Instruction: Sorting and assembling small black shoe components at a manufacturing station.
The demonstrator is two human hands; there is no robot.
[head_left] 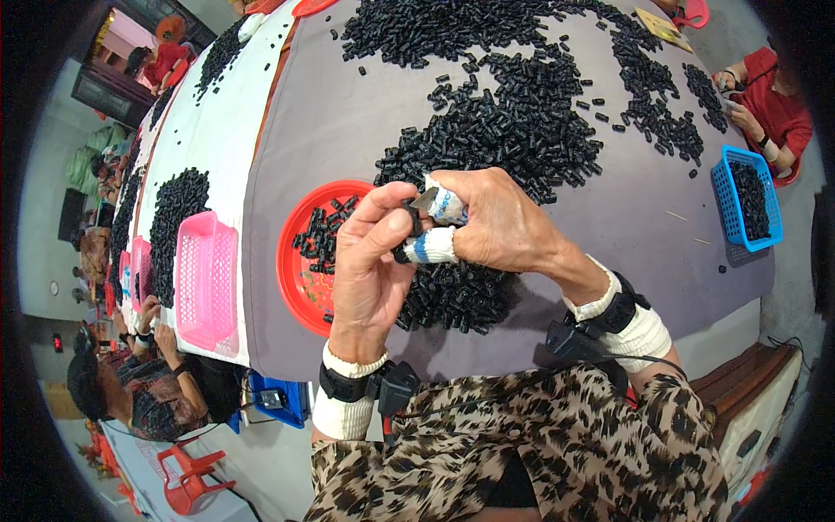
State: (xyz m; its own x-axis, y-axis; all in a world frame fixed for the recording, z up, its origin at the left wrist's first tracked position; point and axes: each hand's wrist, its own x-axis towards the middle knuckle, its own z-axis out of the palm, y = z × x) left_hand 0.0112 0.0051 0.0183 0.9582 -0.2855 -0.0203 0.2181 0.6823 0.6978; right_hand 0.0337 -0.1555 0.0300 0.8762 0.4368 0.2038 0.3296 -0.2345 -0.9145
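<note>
My left hand (365,265) pinches a small black plastic piece (412,216) between thumb and fingers. Close against it is my right hand (513,217), closed, with white wrappings bearing blue marks on its thumb and forefinger. A small grey metal blade (424,199) shows at those wrapped fingertips, touching or nearly touching the piece; its handle is hidden. Just left of my hands, a round red tray (289,283) holds several similar black pieces. A large heap of black cylindrical pieces (496,130) spreads beyond and beneath my hands on the grey cloth (322,104).
A pink basket (206,283) stands left, near a seated person (130,383). At the right edge, a blue basket (748,200) holds black pieces, and a person in red (774,109) works beside it. More heaps (178,204) lie on the white table section.
</note>
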